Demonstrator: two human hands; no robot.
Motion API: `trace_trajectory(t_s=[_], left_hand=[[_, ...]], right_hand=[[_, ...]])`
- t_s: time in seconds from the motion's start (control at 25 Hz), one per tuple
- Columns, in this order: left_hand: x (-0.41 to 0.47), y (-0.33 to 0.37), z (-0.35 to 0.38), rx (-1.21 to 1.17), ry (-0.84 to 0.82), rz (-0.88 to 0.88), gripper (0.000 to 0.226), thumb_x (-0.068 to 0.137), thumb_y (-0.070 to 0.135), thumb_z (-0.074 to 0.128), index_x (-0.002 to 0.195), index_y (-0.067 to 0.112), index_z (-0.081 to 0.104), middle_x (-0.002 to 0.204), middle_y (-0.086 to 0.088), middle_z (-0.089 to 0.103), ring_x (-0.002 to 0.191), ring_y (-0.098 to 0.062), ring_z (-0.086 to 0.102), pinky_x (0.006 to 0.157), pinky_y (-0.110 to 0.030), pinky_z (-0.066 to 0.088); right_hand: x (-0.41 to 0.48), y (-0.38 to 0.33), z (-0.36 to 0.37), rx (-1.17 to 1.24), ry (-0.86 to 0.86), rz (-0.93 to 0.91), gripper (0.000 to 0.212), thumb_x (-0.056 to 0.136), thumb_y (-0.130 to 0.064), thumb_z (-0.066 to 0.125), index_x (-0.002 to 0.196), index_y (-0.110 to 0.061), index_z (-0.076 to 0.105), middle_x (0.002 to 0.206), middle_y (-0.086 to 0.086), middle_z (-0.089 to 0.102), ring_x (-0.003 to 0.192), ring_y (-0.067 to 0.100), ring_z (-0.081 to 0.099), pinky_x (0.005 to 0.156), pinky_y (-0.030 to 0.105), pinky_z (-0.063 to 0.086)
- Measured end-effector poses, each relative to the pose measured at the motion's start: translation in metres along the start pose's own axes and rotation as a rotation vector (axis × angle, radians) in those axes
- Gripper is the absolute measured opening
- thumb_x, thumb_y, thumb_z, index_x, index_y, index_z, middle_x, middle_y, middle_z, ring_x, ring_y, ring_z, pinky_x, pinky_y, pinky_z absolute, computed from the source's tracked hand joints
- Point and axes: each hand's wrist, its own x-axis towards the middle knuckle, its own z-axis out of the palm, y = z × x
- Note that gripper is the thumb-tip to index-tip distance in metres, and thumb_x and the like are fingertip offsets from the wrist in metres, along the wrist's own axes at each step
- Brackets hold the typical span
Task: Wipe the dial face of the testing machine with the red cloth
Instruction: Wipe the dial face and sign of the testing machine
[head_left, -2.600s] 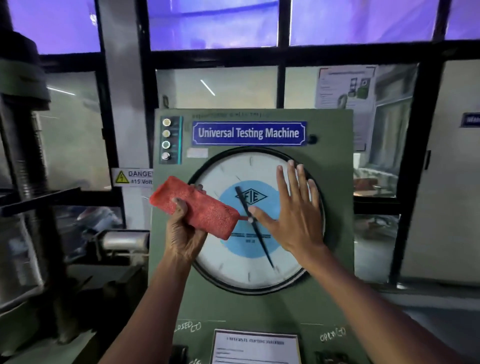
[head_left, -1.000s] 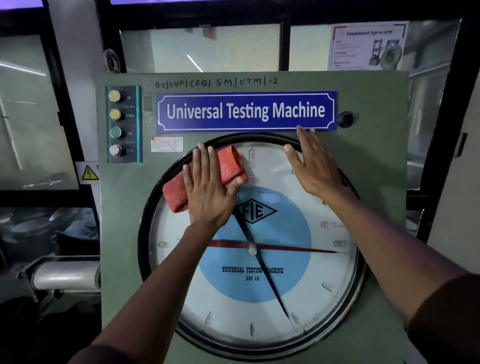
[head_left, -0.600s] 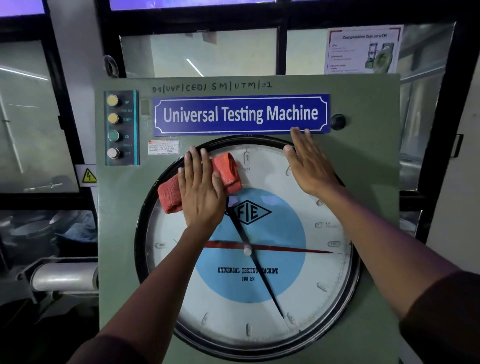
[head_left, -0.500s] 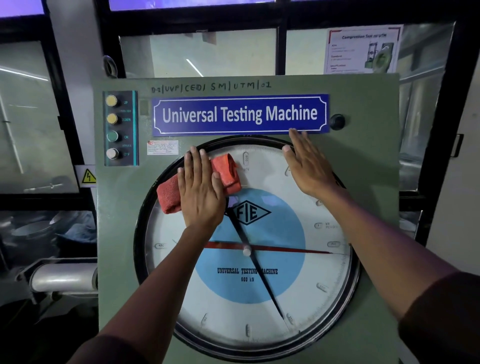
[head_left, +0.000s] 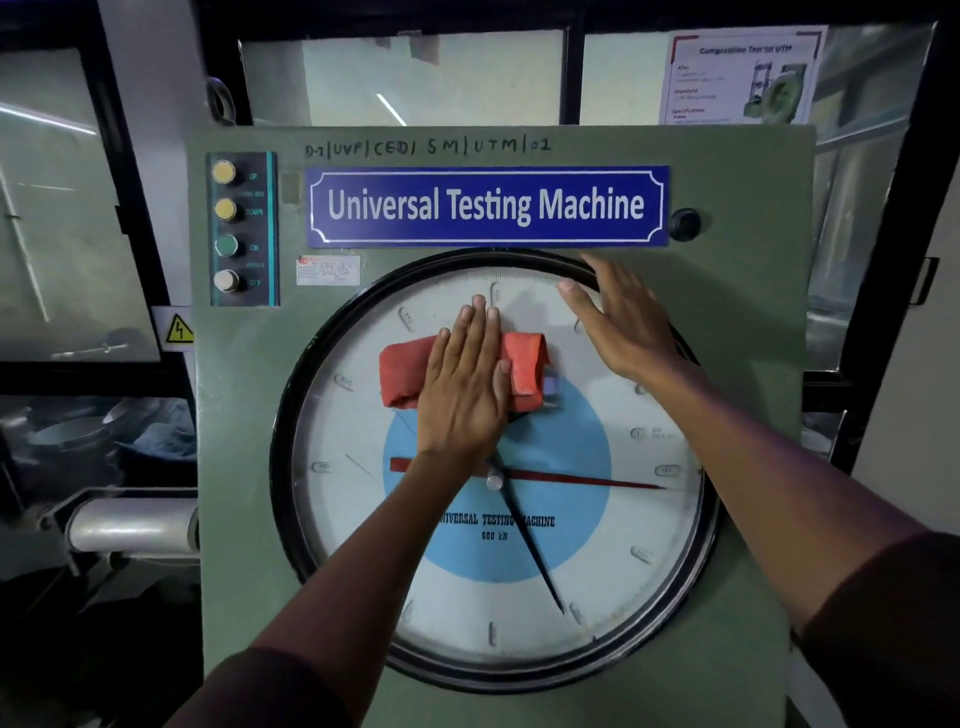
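Cloth work is moving across the glass: the red cloth, which sat near the upper-left rim of the dial face half a second ago, now lies near the top centre, just above the blue disc. The left hand presses it flat, its grip spread wide with fingers straight, closed round nothing. The right hand rests open on the upper-right rim, bracing, holding nothing. I'd judge the top band is being covered; the lower half and right side look untouched by the cloth as yet.
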Motion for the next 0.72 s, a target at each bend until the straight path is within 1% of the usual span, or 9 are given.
trace_trajectory(t_s=[0.12,0.28,0.4,0.48,0.56,0.64,0.72], left_hand=[[-0.003,-0.019,-0.006,-0.014,0.011,-0.149,0.059,0.111,0.033,0.022,0.165,0.008,0.021,0.174,-0.009,0.015,0.162,-0.02,0.011,0.132,-0.04,0.009],[-0.045,-0.047,-0.005,-0.066,0.03,-0.369,0.061,0.111,0.034,0.018,0.167,0.01,0.013,0.175,-0.006,0.009,0.163,-0.017,0.002,0.133,-0.039,0.004],[-0.075,-0.056,-0.005,-0.075,0.043,-0.465,0.062,0.111,0.035,0.018,0.166,0.009,0.014,0.175,-0.007,0.007,0.163,-0.018,0.003,0.132,-0.041,0.005],[-0.067,-0.051,-0.008,-0.089,0.073,-0.527,0.061,0.111,0.034,0.021,0.166,0.008,0.015,0.175,-0.007,0.007,0.163,-0.019,0.004,0.132,-0.043,0.006],[-0.042,-0.039,-0.01,-0.107,0.09,-0.54,0.06,0.112,0.032,0.023,0.166,0.008,0.013,0.175,-0.008,0.005,0.163,-0.02,0.003,0.132,-0.043,0.005],[-0.011,-0.027,-0.01,-0.104,0.088,-0.487,0.06,0.112,0.033,0.021,0.166,0.009,0.011,0.175,-0.008,0.004,0.163,-0.02,0.001,0.132,-0.041,0.002],[0.015,-0.013,-0.006,-0.085,0.075,-0.396,0.061,0.112,0.035,0.019,0.166,0.009,0.011,0.176,-0.008,0.004,0.163,-0.02,0.001,0.132,-0.04,0.002]], right_hand=[[-0.002,0.001,0.007,-0.003,0.066,0.017,0.078,0.097,-0.071,0.027,0.158,-0.025,0.04,0.161,0.002,0.047,0.149,0.024,0.038,0.123,0.045,0.02],[-0.003,0.0,0.013,0.008,0.122,0.046,0.078,0.097,-0.072,0.03,0.157,-0.025,0.041,0.158,0.005,0.049,0.147,0.027,0.039,0.122,0.045,0.019],[-0.004,-0.003,0.015,-0.015,0.137,0.045,0.079,0.098,-0.071,0.036,0.157,-0.02,0.041,0.157,0.009,0.049,0.146,0.031,0.04,0.121,0.048,0.02],[-0.004,-0.006,0.017,-0.029,0.144,0.044,0.08,0.097,-0.071,0.039,0.156,-0.017,0.041,0.156,0.011,0.048,0.145,0.033,0.04,0.12,0.049,0.02],[-0.004,-0.007,0.017,-0.028,0.141,0.041,0.081,0.096,-0.072,0.04,0.156,-0.017,0.04,0.156,0.011,0.048,0.145,0.033,0.039,0.119,0.049,0.02],[-0.004,-0.007,0.015,-0.023,0.128,0.041,0.084,0.095,-0.074,0.038,0.156,-0.017,0.04,0.157,0.011,0.047,0.146,0.033,0.038,0.12,0.05,0.02],[-0.003,-0.007,0.016,-0.022,0.136,0.04,0.087,0.092,-0.076,0.035,0.156,-0.017,0.041,0.156,0.011,0.048,0.146,0.032,0.039,0.119,0.05,0.02]])
